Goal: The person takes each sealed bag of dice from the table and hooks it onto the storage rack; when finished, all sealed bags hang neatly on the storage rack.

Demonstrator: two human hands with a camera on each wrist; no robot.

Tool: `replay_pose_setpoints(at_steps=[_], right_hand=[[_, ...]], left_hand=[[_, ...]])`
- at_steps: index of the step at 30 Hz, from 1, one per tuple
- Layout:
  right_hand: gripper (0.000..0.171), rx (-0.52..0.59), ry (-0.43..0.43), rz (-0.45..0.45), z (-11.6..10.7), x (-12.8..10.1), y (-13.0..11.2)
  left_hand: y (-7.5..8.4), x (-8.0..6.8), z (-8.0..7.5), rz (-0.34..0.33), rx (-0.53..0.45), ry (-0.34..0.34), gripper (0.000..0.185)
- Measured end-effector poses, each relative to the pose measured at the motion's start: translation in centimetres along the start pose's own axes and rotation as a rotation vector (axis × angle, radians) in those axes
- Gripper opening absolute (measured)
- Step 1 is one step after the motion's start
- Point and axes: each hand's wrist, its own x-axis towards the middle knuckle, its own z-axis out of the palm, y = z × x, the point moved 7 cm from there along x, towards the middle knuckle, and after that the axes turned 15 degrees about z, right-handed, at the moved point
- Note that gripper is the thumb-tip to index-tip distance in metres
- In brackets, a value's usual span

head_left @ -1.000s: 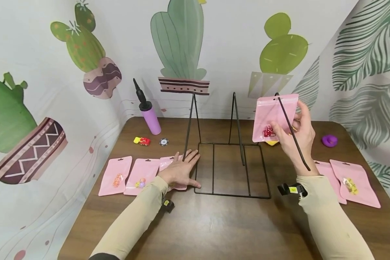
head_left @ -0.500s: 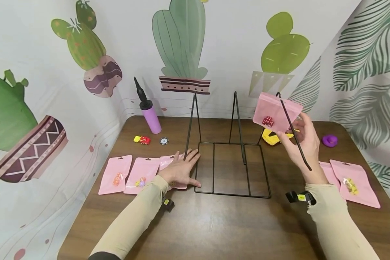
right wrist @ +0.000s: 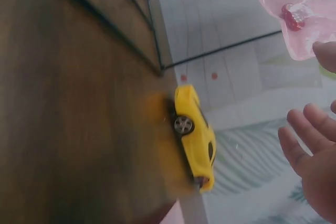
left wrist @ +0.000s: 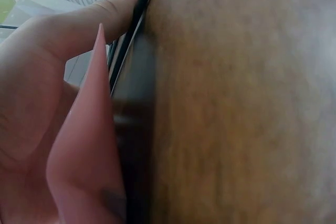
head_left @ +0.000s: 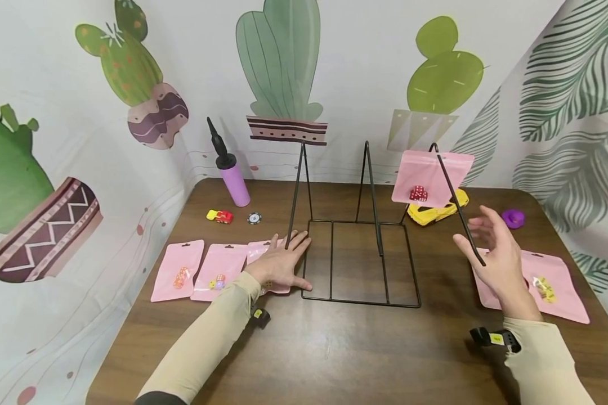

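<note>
— Where was the pouch (head_left: 430, 179)?

— On the rack's (head_left: 361, 263) rightmost prong, toward the table's far right corner. My right hand (head_left: 496, 260) hovered below it, fingers loose, gripping nothing.

— Your left (head_left: 278, 264)?

— Flat on another bag (head_left: 261, 254), thumb touching the rack's base.

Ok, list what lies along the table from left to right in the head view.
Two pink bags → left hand → wire rack → right hand → pink bag with yellow dice.

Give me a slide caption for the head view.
Pink pouch of red dice hangs on wire rack; right hand open below it.
</note>
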Motion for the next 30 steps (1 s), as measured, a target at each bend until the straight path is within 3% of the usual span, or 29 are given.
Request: replay_pose_setpoints(at_steps=[6,16,23,30], right_hand=[[0.071,-0.130,-0.033,0.060,-0.7,-0.8,2.0],[0.075,-0.191,-0.068,0.093,-2.1,-1.4,4.4],[0.075,-0.337,-0.115,0.107,-2.6,-1.7,5.9],[0.077,-0.380,-0.167,0.168,-2.9,-2.1,7.1]], left_hand=[[0.0,0.0,0.2,0.002,0.000,-0.004,0.124],[0.0,0.0,0.2,-0.001,-0.004,0.000,0.123],[0.0,-0.1,0.2,-0.009,-0.008,-0.010,0.123],[-0.1,0.0,0.1,-0.009,-0.006,-0.008,0.123]])
